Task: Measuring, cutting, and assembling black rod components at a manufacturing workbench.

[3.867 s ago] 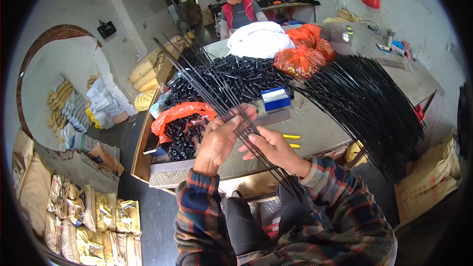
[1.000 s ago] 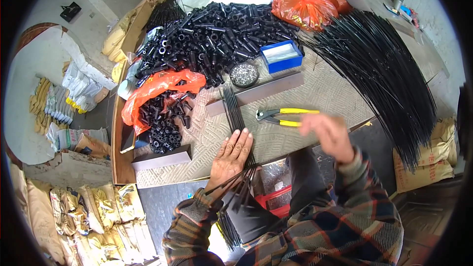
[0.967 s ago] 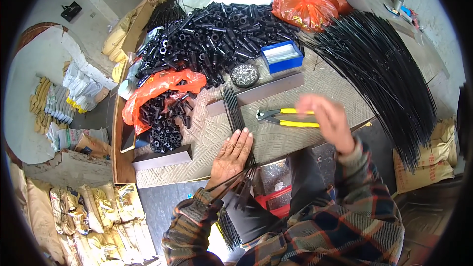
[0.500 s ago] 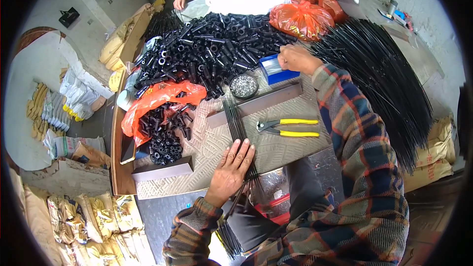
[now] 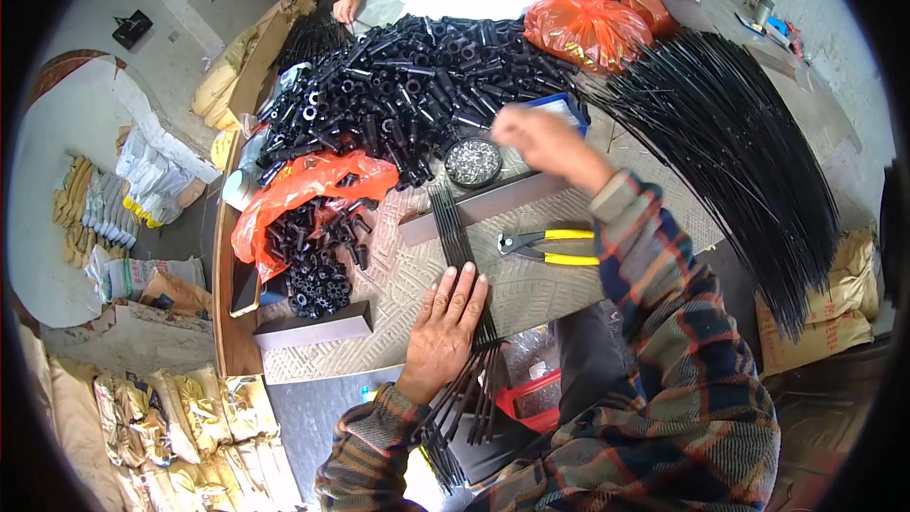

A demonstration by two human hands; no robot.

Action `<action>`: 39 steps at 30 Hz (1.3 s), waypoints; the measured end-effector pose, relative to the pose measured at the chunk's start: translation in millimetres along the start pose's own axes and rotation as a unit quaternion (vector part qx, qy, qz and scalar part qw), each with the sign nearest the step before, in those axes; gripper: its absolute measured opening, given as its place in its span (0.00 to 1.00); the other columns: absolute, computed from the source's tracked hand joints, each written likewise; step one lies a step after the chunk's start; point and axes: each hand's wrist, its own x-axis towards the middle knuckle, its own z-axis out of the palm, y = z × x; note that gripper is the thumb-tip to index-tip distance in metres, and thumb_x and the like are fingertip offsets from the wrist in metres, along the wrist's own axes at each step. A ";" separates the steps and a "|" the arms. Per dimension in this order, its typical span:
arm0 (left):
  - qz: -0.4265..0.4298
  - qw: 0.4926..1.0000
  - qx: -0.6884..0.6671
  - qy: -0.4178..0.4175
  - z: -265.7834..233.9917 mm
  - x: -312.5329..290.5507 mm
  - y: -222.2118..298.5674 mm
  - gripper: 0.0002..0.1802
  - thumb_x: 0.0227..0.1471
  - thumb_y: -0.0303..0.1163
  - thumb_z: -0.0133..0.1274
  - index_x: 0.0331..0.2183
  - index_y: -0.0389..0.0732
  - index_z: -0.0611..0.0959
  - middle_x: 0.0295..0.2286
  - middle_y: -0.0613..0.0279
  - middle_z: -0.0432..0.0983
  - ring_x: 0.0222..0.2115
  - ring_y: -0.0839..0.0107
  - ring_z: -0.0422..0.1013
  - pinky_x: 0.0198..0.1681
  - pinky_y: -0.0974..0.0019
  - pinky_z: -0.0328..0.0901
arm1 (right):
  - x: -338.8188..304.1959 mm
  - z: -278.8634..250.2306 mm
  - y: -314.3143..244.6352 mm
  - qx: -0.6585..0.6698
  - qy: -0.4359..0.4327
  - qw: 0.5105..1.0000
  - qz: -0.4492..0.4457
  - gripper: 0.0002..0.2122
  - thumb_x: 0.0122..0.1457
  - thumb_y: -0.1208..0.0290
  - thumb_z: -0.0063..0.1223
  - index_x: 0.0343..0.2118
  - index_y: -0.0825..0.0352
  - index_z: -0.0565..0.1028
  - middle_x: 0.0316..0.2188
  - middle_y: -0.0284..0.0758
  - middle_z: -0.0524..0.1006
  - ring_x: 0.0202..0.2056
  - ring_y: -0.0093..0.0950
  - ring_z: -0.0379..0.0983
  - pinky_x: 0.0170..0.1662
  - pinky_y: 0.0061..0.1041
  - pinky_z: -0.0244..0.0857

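My left hand (image 5: 444,327) lies with fingers stretched out on a row of thin black rods (image 5: 449,223). The rods cross a long metal bar (image 5: 431,225), and their near ends fan out past the table edge. Over the work area my right hand (image 5: 545,140) is closed, its fingers curled together; anything inside is hidden. Close to it are a round dark dish of small shiny metal pieces (image 5: 473,162) and a blue box (image 5: 573,112), partly covered by the hand. End-cutting pincers with yellow handles (image 5: 569,260) lie below the right forearm.
Black plastic tubular parts (image 5: 408,85) are heaped at the back. An orange bag (image 5: 318,185) spills more parts on the left. Long black rods (image 5: 749,171) fill the right side, beside tied orange bags (image 5: 590,30). A co-worker's hand (image 5: 347,8) shows at the far edge.
My right hand has moved left from the blue box toward the dish, still closed. The box sits farther back and right. The rods' near ends are more spread; my left hand has barely moved.
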 end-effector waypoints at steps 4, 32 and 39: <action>-0.006 1.000 0.003 0.000 4.3 -2.2 -2.2 0.32 0.49 0.38 0.41 0.55 0.37 0.59 0.57 0.52 0.51 0.58 0.57 0.50 0.58 0.60 0.48 | -1.6 42.7 -30.0 0.067 -0.097 0.991 -0.059 0.02 0.51 0.72 0.46 0.26 0.62 0.70 0.25 0.37 0.72 0.28 0.40 0.71 0.29 0.38 0.62; -0.008 1.000 0.005 -0.029 1.2 5.6 0.5 0.31 0.46 0.25 0.38 0.55 0.34 0.58 0.57 0.49 0.50 0.58 0.57 0.48 0.59 0.58 0.45 | -12.5 28.6 -24.5 -0.108 -0.081 0.989 -0.068 0.06 0.44 0.78 0.48 0.27 0.62 0.75 0.28 0.38 0.72 0.25 0.36 0.73 0.24 0.35 0.62; -0.019 0.999 -0.005 -0.039 2.0 5.4 0.1 0.33 0.46 0.28 0.38 0.56 0.36 0.57 0.58 0.52 0.49 0.59 0.60 0.47 0.60 0.57 0.40 | -11.6 31.0 -28.5 -0.140 -0.086 0.984 -0.066 0.04 0.45 0.77 0.47 0.24 0.64 0.73 0.27 0.38 0.71 0.24 0.36 0.72 0.25 0.36 0.61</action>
